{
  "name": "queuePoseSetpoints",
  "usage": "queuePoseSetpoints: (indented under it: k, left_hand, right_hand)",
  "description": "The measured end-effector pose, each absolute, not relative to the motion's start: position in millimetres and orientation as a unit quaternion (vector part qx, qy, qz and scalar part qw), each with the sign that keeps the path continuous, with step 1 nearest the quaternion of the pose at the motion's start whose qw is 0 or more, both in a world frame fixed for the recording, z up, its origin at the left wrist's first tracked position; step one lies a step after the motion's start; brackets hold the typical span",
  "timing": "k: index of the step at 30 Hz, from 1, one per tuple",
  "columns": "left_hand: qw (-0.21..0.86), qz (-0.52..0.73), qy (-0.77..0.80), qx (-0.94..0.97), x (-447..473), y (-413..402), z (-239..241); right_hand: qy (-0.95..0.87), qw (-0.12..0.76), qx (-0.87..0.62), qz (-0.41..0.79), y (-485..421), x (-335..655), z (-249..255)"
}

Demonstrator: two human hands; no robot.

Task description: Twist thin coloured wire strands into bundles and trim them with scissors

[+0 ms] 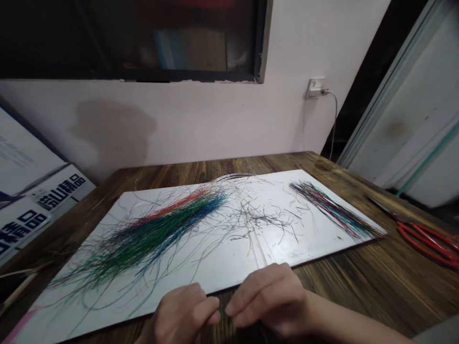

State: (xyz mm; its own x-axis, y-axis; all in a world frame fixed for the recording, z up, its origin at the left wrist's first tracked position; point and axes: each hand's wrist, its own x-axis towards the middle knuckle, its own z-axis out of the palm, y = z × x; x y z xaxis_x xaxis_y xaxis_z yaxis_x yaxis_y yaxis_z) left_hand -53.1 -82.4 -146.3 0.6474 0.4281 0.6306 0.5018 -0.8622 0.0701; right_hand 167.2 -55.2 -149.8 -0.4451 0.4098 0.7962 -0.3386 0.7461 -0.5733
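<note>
A white board (pixel 272 248) lies on a wooden table (pixel 358 282). On its left side spreads a big loose bundle of thin red, green and blue strands (pixel 158 229). A smaller tidy bundle of the same colours (pixel 333 210) lies at the board's right end, with stray dark strands (pixel 258 217) scattered between. My left hand (pixel 182 315) and my right hand (pixel 268 298) meet at the board's near edge, fingers curled and pinched toward each other. What they pinch is too thin to make out.
Red-handled scissors (pixel 426 239) lie on the table at the right. White boxes with printed characters (pixel 39 200) stand at the left. A wall socket with a cable (pixel 317 88) is on the wall behind. A round metal rim (pixel 233 177) shows behind the board.
</note>
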Motion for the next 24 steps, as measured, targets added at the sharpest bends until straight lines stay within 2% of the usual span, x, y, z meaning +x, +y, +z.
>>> queuePoseSetpoints:
  k: [3, 5, 9, 13, 19, 24]
  left_hand:
    - [0.059, -0.346, -0.281, -0.893, -51.2, -82.7, -143.4]
    - [0.096, -0.356, -0.306, -0.878, -48.3, -82.0, -142.7]
    - [0.173, -0.383, -0.366, -0.831, -42.5, -79.8, -141.4]
    - [0.189, -0.381, -0.387, -0.818, -41.0, -79.8, -139.9]
    - [0.191, -0.381, -0.393, -0.815, -40.8, -81.6, -138.6]
    - [0.199, -0.395, -0.389, -0.808, -40.5, -82.7, -137.8]
  right_hand:
    - [-0.751, 0.512, -0.071, 0.412, -48.3, 168.3, -140.0]
    - [-0.777, 0.471, -0.131, 0.396, -37.3, 174.4, -136.4]
    - [-0.805, 0.405, -0.401, 0.164, -1.9, 204.5, -140.7]
    - [-0.771, 0.360, -0.516, 0.095, 29.7, 243.6, -152.3]
    - [-0.779, 0.282, -0.550, 0.103, 39.2, 260.9, -159.4]
    - [-0.811, 0.292, -0.487, 0.141, 22.4, 244.1, -141.4]
